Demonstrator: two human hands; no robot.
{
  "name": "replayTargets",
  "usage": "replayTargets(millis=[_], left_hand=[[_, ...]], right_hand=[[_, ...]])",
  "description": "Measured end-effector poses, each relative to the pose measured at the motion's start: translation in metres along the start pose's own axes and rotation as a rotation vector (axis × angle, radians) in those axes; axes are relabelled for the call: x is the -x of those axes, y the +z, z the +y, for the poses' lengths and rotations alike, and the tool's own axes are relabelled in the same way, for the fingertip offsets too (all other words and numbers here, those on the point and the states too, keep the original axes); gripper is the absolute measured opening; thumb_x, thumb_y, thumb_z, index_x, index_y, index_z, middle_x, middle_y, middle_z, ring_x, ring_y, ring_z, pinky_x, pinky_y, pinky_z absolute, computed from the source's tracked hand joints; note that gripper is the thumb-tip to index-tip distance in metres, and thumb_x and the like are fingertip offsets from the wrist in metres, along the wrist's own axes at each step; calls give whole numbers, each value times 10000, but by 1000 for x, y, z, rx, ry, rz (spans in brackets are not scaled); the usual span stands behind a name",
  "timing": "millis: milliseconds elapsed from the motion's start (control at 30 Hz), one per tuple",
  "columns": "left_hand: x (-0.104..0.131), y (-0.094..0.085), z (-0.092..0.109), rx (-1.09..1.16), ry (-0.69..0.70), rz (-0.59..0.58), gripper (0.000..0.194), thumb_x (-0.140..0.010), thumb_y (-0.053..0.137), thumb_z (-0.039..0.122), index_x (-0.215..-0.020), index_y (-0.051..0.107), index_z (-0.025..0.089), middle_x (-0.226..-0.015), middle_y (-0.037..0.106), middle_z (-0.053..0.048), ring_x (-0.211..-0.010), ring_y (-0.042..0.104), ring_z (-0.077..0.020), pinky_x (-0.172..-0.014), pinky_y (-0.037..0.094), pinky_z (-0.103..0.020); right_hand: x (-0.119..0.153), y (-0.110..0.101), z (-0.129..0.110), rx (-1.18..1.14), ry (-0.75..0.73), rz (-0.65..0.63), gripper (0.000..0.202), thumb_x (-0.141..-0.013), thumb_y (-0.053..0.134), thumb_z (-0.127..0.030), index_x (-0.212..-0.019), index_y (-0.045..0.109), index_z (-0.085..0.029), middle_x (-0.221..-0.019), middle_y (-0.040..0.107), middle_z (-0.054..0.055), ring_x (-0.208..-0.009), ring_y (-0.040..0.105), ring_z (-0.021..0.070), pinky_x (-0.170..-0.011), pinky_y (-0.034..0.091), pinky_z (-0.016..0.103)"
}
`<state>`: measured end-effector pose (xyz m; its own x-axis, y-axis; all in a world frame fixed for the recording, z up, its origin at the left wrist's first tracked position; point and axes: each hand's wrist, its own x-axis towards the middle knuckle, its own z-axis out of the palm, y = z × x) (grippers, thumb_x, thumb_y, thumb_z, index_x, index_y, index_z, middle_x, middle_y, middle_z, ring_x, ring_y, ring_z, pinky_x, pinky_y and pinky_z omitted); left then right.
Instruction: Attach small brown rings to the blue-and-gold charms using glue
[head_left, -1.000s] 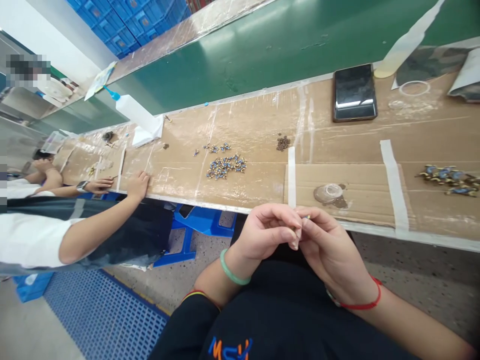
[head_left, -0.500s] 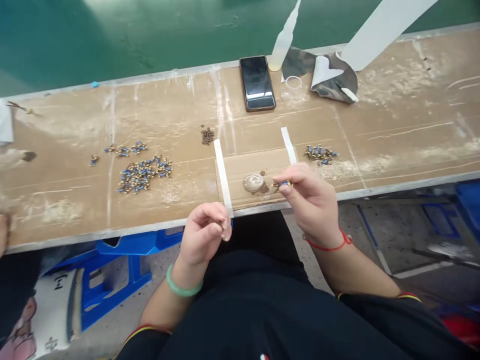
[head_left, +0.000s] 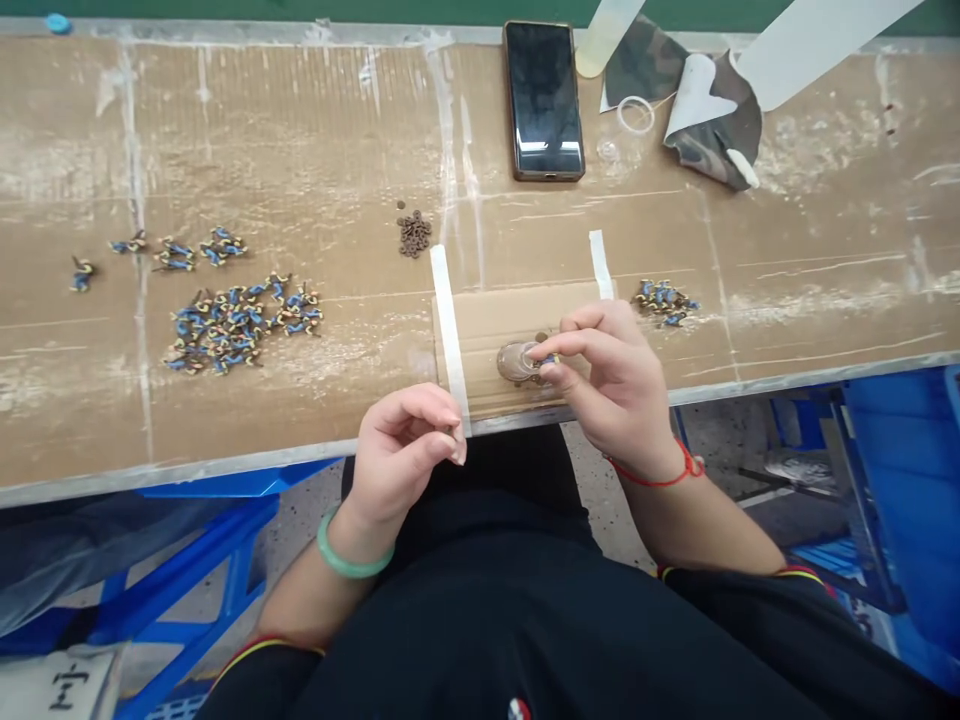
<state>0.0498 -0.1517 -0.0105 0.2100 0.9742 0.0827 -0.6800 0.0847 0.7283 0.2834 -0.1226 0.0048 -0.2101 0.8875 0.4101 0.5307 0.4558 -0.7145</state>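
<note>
My right hand (head_left: 619, 395) pinches a small blue-and-yellow figurine (head_left: 551, 360) between thumb and forefinger. It holds the figurine at the right edge of a clear, glossy blob (head_left: 513, 362), which looks like glue, on a taped-down cardboard piece (head_left: 487, 315). Whether the two touch, I cannot make out. Left of the cardboard and over the table's front edge, my left hand (head_left: 397, 455) is closed in a pinch; what sits between its fingertips is too small to name. Similar figurines form a large pile (head_left: 225, 325) at left and a smaller pile (head_left: 664, 298) at right.
Small brown discs (head_left: 415, 234) lie in a heap behind the cardboard. Farther back are a phone (head_left: 545, 105), a translucent bottle (head_left: 600, 45), a white ring (head_left: 635, 115) and camouflage scraps (head_left: 716, 130). White tape strips (head_left: 450, 335) flank the cardboard. Blue stools (head_left: 202, 600) stand below.
My right hand has brought the figurine left and down to the edge of the clear blob. My left hand keeps its pinch. The head view has tilted down and shifted.
</note>
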Motion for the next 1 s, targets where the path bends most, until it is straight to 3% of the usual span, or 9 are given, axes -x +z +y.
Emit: replayTargets(millis=[600, 867, 1000], left_hand=[[0, 0, -4, 2, 22, 4, 85, -929, 940, 267, -949, 873, 219, -761, 683, 14, -556, 613, -52, -521, 542, -136], [13, -8, -28, 22, -29, 117, 213, -858, 993, 320, -931, 832, 201, -775, 698, 16, -559, 648, -78, -529, 559, -185], [16, -9, -39, 4, -98, 155, 339, -809, 1021, 398, -886, 777, 178, -774, 699, 12, -537, 635, -82, -556, 559, -227]], right_hand=[[0, -3, -3, 131, -123, -4, 108, -1073, 703, -304, -1049, 808, -304, -918, 660, 31, -906, 627, 232, -876, 511, 445], [13, -15, 10, 162, -77, -37, 126, -1028, 751, -265, -1120, 817, -319, -967, 687, 39, -937, 654, 257, -924, 460, 486], [18, -23, 26, 198, -128, -30, 222, -931, 839, -227, -1092, 839, -379, -967, 755, 52, -895, 708, 293, -861, 470, 509]])
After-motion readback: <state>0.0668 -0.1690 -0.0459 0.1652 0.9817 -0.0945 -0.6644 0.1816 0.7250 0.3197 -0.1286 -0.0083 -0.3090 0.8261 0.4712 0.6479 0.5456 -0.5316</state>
